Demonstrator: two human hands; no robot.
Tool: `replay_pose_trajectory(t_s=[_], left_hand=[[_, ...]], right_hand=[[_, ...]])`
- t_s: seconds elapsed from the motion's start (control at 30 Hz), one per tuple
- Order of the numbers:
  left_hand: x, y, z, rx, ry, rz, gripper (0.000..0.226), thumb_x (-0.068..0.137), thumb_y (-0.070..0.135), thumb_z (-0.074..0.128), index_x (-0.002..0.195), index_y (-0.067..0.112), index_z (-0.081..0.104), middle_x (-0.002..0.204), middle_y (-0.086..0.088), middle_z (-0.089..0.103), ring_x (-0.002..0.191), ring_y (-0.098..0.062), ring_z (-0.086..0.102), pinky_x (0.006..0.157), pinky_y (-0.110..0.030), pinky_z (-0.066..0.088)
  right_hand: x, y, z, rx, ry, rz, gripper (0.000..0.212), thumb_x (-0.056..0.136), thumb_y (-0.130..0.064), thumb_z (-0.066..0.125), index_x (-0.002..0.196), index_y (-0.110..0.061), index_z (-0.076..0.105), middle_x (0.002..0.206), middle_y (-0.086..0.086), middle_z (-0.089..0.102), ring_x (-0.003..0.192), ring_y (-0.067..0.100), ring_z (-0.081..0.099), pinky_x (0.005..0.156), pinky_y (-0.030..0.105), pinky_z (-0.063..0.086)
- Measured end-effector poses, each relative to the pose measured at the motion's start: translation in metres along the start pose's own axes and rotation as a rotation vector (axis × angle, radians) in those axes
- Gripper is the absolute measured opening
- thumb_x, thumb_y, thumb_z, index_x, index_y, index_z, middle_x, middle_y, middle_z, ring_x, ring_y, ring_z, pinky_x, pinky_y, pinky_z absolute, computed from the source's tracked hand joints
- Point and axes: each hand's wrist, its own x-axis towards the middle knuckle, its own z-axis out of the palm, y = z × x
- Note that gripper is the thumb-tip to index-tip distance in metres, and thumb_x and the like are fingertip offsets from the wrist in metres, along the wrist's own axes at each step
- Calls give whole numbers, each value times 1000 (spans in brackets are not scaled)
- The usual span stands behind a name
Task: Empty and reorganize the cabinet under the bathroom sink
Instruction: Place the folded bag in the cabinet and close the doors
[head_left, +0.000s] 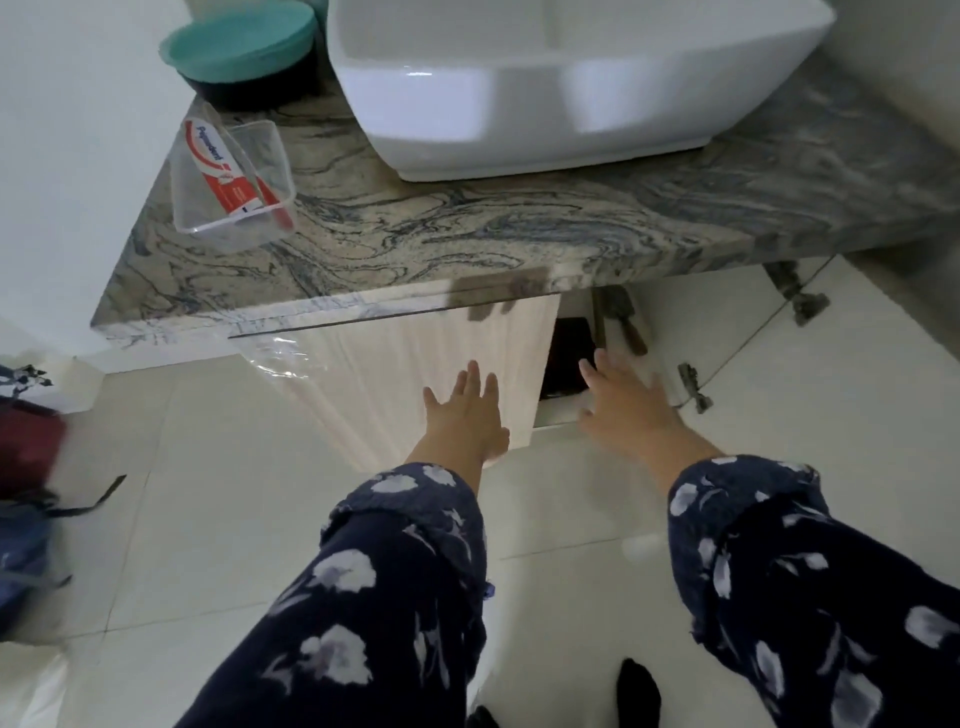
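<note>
Under the marbled counter (467, 228) stands the cabinet. Its left door (415, 343), pale wood grain, is closed, and my left hand (465, 410) lies flat against it with fingers spread. Next to it a dark gap (569, 358) shows the cabinet's inside. My right hand (623, 400) reaches toward that gap with straight fingers, in front of the white right door (737, 332), which stands swung open. What sits inside the cabinet is hidden in the dark. Both forearms wear dark blue floral sleeves.
A white basin (571, 88) sits on the counter. Left of it stand a clear tub holding a toothpaste tube (228, 171) and a teal-lidded bowl (239, 47). Metal hinges (693, 382) stick out from the open door. Bags (26, 493) lie on the tiled floor at left.
</note>
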Motion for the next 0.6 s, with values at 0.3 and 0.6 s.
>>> replay_pose_trajectory(t_s=[0.3,0.6], left_hand=[[-2,181,-8,105,14,386,68,101,33,34,153,13,-4,161,-3,-12,148,-19,-8,117,-56,2],[-12,371,-15,129,113,657,65,103,42,23,152,14,-9,159,-1,-20,148,-17,-12,118,-56,0]], right_hand=[[-116,175,15,5,5,418,68,99,-42,32,153,-17,0,161,4,-14,148,24,-15,116,57,4],[-190,293,17,11,109,617,76,98,-43,35,152,-11,-7,160,6,-17,148,22,-14,116,58,11]])
